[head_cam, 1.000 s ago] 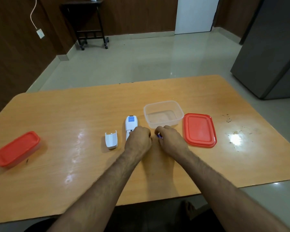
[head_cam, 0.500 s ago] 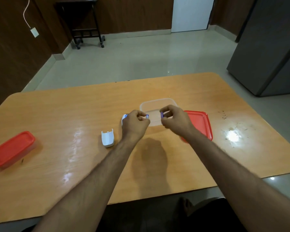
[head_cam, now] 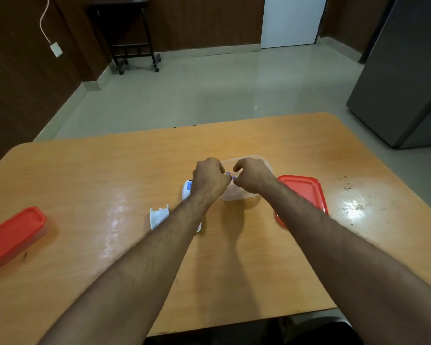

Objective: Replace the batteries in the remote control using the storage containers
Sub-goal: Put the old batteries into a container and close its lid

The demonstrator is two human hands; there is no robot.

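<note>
Head view: remote (head_cam: 187,190) mostly hidden behind left hand (head_cam: 208,180); both hands pinch small blue batteries (head_cam: 227,173), right hand (head_cam: 253,176) over clear container (head_cam: 237,196), frame center, orange table (head_cam: 85,185).

Home dining room: wooden table (head_cam: 259,257), fridge (head_cam: 403,78).

The left forearm hides most of the remote control (head_cam: 187,189); battery tips (head_cam: 227,173) beside it are too small to identify.

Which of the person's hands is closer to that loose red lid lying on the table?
Right. The right hand is just left of the red lid, above the clear container; the left hand is farther left.
</note>
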